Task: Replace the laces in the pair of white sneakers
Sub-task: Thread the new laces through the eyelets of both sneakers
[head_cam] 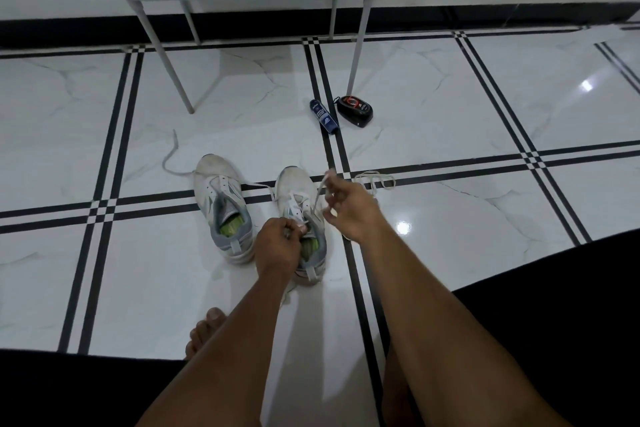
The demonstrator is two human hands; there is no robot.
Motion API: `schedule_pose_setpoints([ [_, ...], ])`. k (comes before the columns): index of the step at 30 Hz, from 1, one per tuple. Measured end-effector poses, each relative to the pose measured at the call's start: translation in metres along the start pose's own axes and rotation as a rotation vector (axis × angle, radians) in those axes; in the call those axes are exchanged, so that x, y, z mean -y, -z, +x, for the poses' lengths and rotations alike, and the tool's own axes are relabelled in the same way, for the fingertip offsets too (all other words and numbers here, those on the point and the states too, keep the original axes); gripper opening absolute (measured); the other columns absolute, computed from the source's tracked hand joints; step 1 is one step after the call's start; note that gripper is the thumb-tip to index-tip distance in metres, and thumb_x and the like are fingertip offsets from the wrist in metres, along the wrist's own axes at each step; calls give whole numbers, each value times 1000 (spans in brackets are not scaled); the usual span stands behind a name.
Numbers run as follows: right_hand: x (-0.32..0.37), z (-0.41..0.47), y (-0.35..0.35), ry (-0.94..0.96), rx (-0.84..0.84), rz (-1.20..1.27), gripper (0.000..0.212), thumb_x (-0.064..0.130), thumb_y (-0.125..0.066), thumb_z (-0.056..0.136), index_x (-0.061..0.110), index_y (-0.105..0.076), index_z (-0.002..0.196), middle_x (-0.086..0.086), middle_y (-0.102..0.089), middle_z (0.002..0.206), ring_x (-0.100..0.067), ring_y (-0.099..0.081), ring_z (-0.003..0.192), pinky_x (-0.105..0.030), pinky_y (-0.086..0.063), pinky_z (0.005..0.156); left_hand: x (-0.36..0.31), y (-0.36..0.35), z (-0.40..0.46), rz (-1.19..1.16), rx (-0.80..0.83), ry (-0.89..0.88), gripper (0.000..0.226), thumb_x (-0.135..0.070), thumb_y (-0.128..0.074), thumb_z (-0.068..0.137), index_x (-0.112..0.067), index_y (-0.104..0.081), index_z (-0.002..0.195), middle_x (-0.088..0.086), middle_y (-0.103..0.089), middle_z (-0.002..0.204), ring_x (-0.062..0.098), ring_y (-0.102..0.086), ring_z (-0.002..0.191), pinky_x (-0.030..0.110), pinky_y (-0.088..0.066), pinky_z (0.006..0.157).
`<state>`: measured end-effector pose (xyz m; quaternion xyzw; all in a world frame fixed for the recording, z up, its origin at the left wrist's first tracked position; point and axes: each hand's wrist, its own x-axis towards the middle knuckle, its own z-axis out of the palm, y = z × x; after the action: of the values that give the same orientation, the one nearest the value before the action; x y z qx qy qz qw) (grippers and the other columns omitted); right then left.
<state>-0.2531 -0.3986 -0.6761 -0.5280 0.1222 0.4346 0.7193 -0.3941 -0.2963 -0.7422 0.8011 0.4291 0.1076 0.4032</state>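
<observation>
Now your left hand [277,246] grips the right sneaker [301,218] at its collar, while your right hand [349,208] pinches its lace [320,189] taut.

Two white sneakers with grey heels and green insoles stand side by side on the tiled floor, toes pointing away from the person. The left sneaker [221,208] has its tongue pulled open; a white lace [173,156] trails from its toe end in a loose curve across the tile, and another strand runs from it toward the other shoe. The right sneaker [301,218] is partly laced, with a lace end [320,191] lifted taut up and to the right above its eyelets. A further loose lace [375,180] lies coiled on the floor just right of that shoe.
</observation>
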Motion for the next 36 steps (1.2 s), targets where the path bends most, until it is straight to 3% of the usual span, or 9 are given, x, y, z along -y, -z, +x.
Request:
schedule_pose_setpoints([
  [3, 27, -1, 9, 84, -7, 552, 17, 33, -72, 102, 17, -69, 96, 3, -63, 83, -8, -57, 67, -23, -52, 64, -1, 1, -1, 3, -10, 9, 16, -30, -78, 91, -14, -74, 92, -2, -68, 96, 18, -61, 89, 30, -47, 77],
  [6, 1, 2, 10, -14, -467, -1, 49, 60, -76, 93, 12, -66, 100, -2, -60, 72, -13, -54, 59, -28, -54, 53, -2, 0, -1, 5, -14, 24, 15, -31, -79, 91, -16, -74, 91, -2, -69, 97, 19, -63, 90, 31, -49, 77],
  [9, -44, 0, 5, 27, -391, -717, 58, 66, -77, 86, 10, -68, 75, -2, -65, 65, -18, -63, 61, -40, -62, 67, -3, -1, -1, 17, -4, 39, 15, -30, -78, 91, -16, -74, 94, 0, -70, 100, 21, -64, 92, 35, -53, 81],
  [12, -49, 2, -4, 166, -274, -936, 27, 35, -77, 91, 12, -79, 79, 1, -75, 73, -14, -68, 71, -29, -52, 68, -4, 1, -1, 32, 9, 34, 15, -30, -77, 92, -16, -73, 95, 0, -69, 100, 20, -64, 92, 34, -52, 79],
  [18, -18, 9, 22, -141, -152, 352, 6, 12, -61, 105, 10, -66, 108, -1, -56, 75, -10, -53, 65, -23, -50, 58, -8, 1, 1, 86, 14, -5, 11, -29, -71, 96, -18, -74, 96, 2, -73, 100, 24, -66, 93, 32, -48, 76],
  [23, -64, 3, 25, 7, -708, -652, 68, 31, -72, 93, 6, -38, 146, -17, -45, 140, -33, -62, 112, -34, -52, 87, -9, -5, 0, 119, 30, 26, 13, -32, -73, 95, -19, -72, 94, 1, -71, 97, 24, -66, 91, 32, -46, 73],
  [26, -66, 2, 16, 530, -467, -1156, 60, 50, -56, 101, 21, -43, 151, -8, -40, 153, -20, -50, 125, -39, -48, 99, -7, -4, 1, 94, 28, 35, 10, -29, -72, 95, -19, -75, 95, 1, -72, 98, 23, -67, 91, 30, -46, 74],
  [32, -70, -3, 13, 389, -198, -1299, 44, 47, -43, 110, 19, -76, 118, -6, -64, 122, -25, -65, 110, -37, -49, 90, -20, 8, 15, 32, -79, -11, 27, -37, -48, 108, -19, -68, 111, 5, -74, 101, 28, -68, 94, 32, -43, 73],
  [36, -70, -4, 15, 392, -211, -1289, 44, 47, -44, 110, 18, -77, 112, -5, -64, 121, -25, -65, 108, -37, -50, 89, -41, 6, 62, 70, 77, -81, 36, -24, -50, 106, -21, -57, 141, 3, -57, 148, 26, -51, 137, 39, -44, 109],
])
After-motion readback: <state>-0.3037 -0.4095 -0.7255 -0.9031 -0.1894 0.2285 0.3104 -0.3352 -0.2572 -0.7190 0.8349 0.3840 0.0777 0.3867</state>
